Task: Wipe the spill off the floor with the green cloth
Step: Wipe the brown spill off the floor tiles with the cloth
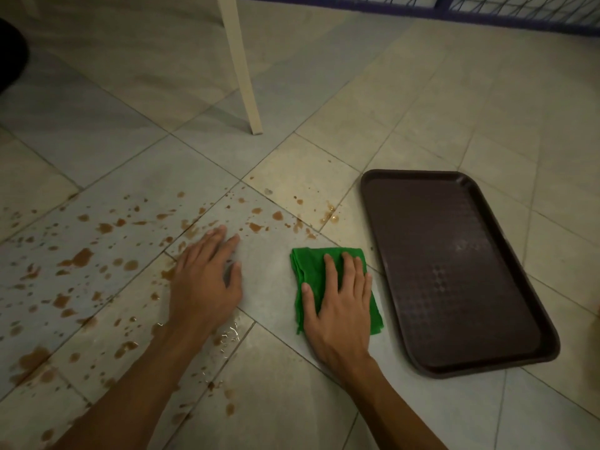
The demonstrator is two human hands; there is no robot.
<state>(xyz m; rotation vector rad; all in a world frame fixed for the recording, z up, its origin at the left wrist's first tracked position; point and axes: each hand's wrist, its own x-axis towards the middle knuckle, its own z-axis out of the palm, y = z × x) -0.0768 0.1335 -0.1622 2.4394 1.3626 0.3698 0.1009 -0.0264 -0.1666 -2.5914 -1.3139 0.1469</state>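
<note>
Right side: a brown tray [454,271] lies flat on the floor [422,102] just beside the green cloth [308,264]; its raised rim blocks a sweep that way.
Between the hands: a strip of bare tile lies open between the left hand [204,280] and the cloth under the right hand [341,300].
Left side: the left hand rests flat among the spill [81,258]; the splattered tiles run open to the left edge.
Ahead: a white chair leg [242,69] stands beyond the spill, well apart from both hands, with open tile on either side.
Far back: a mesh barrier [487,4] runs behind the tray.
</note>
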